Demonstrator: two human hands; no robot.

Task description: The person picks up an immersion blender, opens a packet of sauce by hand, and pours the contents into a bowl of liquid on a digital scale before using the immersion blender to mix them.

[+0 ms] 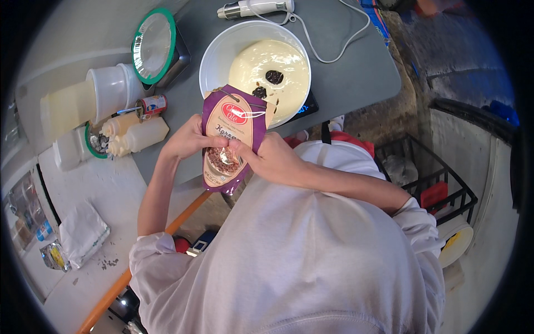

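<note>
Both of my hands grip a purple and tan pouch (234, 119) with a clear window showing dark reddish-brown bits. My left hand (189, 138) is closed on its left side, and my right hand (275, 158) on its right, with the thumbs nearly meeting on the front. The pouch's top end tilts over the near rim of a white bucket (209, 67). Inside the bucket lies a pale cream-coloured mixture (253, 61), with two dark clumps (274, 77) and some small dark bits on its surface. Part of the bucket's near side is hidden behind the pouch.
Beyond the bucket, a white hand blender (256, 8) trails its cord across the grey table (356, 78). A digital scale (305, 108) shows beside the bucket's base. Leftward are a green-rimmed lid (154, 45), a can (152, 104), bottles (146, 133) and white tubs (107, 92). A black crate (428, 172) stands right.
</note>
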